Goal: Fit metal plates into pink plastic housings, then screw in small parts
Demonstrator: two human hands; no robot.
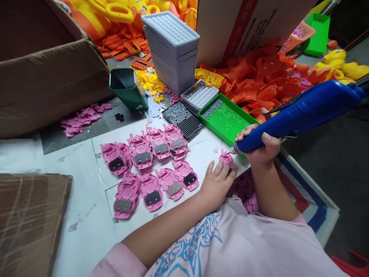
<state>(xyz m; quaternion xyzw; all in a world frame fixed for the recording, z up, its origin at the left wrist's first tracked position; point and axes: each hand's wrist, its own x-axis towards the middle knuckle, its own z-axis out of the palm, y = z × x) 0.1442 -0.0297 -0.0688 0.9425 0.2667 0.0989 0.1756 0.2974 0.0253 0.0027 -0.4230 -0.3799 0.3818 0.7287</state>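
My right hand [263,150] is wrapped around a blue electric screwdriver [300,113], held at a slant with its bit pointing down to the left. The bit's tip is at the upper part of a pink plastic casing [225,157] on the table's right edge. My left hand [216,184] holds this casing against the tabletop, its fingers lying over the lower part and hiding much of it. To the left, several pink casings [150,190] lie in two rows, some stacked. They carry black or grey rectangular covers with screws in them.
A green tray [230,123] and a black perforated tray [184,119] hold small screws. Behind are a stack of white trays [173,50], a dark green bin [127,88] and orange plastic parts [259,84]. Cardboard boxes [52,84] stand left; pink parts [248,192] lie below the table edge.
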